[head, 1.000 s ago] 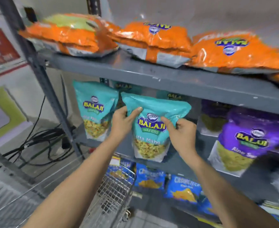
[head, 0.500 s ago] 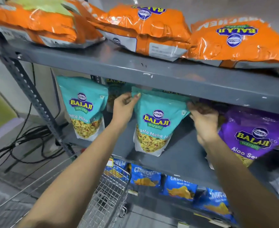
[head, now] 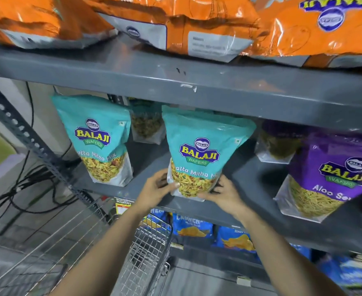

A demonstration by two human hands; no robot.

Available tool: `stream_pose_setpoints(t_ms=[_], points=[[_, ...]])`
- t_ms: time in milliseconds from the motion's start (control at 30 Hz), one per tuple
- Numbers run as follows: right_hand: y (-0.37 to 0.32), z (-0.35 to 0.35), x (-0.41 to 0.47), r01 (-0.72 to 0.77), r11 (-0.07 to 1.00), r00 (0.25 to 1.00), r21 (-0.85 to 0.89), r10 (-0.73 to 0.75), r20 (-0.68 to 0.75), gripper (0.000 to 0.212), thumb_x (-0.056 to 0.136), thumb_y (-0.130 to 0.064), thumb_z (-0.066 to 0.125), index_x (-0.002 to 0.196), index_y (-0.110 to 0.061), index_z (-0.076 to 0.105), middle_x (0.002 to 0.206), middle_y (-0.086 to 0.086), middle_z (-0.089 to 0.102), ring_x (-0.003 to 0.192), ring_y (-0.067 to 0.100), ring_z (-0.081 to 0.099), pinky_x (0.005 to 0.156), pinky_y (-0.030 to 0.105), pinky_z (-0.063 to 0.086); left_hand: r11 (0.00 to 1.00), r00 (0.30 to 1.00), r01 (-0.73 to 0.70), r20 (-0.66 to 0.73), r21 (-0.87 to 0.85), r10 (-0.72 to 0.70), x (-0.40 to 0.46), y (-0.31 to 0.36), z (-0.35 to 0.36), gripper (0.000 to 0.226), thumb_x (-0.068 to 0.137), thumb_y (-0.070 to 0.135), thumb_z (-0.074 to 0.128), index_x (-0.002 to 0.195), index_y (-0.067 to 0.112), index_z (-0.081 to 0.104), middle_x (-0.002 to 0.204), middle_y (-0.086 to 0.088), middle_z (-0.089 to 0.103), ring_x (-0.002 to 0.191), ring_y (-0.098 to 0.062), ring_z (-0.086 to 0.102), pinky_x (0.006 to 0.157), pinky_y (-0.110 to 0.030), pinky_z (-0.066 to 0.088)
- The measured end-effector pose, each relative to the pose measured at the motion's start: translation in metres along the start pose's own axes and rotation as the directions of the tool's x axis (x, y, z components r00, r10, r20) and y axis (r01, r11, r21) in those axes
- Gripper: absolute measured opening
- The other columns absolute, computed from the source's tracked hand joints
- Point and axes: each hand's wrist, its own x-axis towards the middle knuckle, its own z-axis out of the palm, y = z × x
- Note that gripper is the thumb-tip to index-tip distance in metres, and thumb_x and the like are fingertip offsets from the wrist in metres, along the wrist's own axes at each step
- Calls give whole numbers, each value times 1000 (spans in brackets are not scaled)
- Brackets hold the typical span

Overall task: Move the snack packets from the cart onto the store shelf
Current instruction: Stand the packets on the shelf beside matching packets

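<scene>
A teal Balaji Khatta Mitha packet [head: 201, 146] stands upright on the grey middle shelf [head: 145, 159]. My left hand [head: 156, 189] grips its lower left corner, thumb on the front. On its lower right edge rests my right hand [head: 222, 193], fingers curled around the base. A second teal packet [head: 98, 142] stands to the left, apart from the first. The wire cart [head: 145, 253] is below my arms, and what it holds is not visible.
Purple Aloo Sev packets [head: 333, 174] stand to the right, more packets behind. Orange packets [head: 197, 24] lie on the top shelf, blue chip packets [head: 195, 227] on the lower one. A slotted upright [head: 22, 133] and black cables [head: 26, 184] are at the left.
Both hands slid from the top of the teal packet down to its bottom corners. The packet now stands on the shelf, and the view has moved closer.
</scene>
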Motion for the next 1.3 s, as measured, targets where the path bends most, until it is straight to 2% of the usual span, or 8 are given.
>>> stream_pose_setpoints(t_ms=[400, 600, 767, 867, 933, 1067, 1167, 1300], points=[[-1, 20, -6, 57, 998, 998, -22, -57, 3, 89, 60, -22, 89, 135, -26, 42, 121, -9, 59, 104, 13, 61, 77, 19, 51, 997, 1000, 18, -6, -70, -18, -16, -7, -13, 44, 85, 9, 69, 126, 20, 54, 122, 8, 66, 114, -3, 62, 83, -10, 51], [8, -13, -40, 149, 974, 978, 172, -119, -170, 90, 62, -8, 87, 139, -25, 42, 129, -13, 49, 111, 14, 60, 91, 29, 54, 992, 870, -122, -486, -43, 86, -49, 6, 10, 16, 76, 10, 78, 80, 0, 66, 71, -5, 68, 65, -9, 59, 67, -24, 50], [48, -88, -103, 217, 970, 845, 107, -131, -518, 24, 65, -1, 82, 84, -6, 68, 74, -16, 71, 67, 0, 67, 66, 9, 49, 988, 917, -154, -368, 27, 153, -60, 23, 85, 7, 73, 10, 81, 80, 10, 79, 80, -2, 79, 72, -10, 70, 73, -22, 57], [73, -143, -135, 176, 984, 732, -37, -156, -663, 21, 67, -1, 82, 68, -2, 61, 55, -7, 60, 56, -10, 55, 63, 2, 39, 981, 961, -173, -204, 87, 187, -47, 26, 139, 8, 73, 16, 82, 80, 19, 80, 74, 12, 78, 69, -3, 68, 69, -18, 53], [77, -174, -137, 118, 985, 746, -128, -173, -643, 35, 66, 0, 83, 88, 4, 56, 72, -1, 57, 64, -15, 53, 64, -1, 37, 989, 983, -123, -125, 88, 133, -31, 25, 166, 16, 73, 17, 82, 88, 16, 78, 75, 12, 77, 67, 5, 65, 68, -16, 51], [96, -248, -115, 145, 988, 865, -43, -148, -478, 108, 58, 22, 76, 145, -8, 20, 139, 11, 43, 125, 9, 49, 89, 10, 43, 1000, 994, -21, 112, 11, 20, 4, 27, 249, 56, 72, 11, 82, 123, 7, 61, 126, -8, 65, 97, -7, 65, 79, -10, 52], [88, -254, -102, 129, 990, 948, -61, -141, -286, 96, 62, 24, 72, 141, -9, 29, 129, 14, 56, 103, -2, 63, 77, 12, 52, 998, 970, 7, 242, -66, 9, 16, 32, 278, 81, 72, 15, 83, 142, 12, 43, 141, 8, 48, 124, -8, 51, 102, -22, 45], [93, -256, -96, 103, 995, 954, -16, -104, -282, 70, 67, 9, 78, 126, -10, 46, 128, 16, 62, 110, 22, 64, 79, 16, 56, 998, 970, -39, 239, -59, 52, 19, 29, 292, 44, 73, 7, 81, 113, 15, 65, 111, -1, 72, 101, -11, 68, 95, -31, 53]])
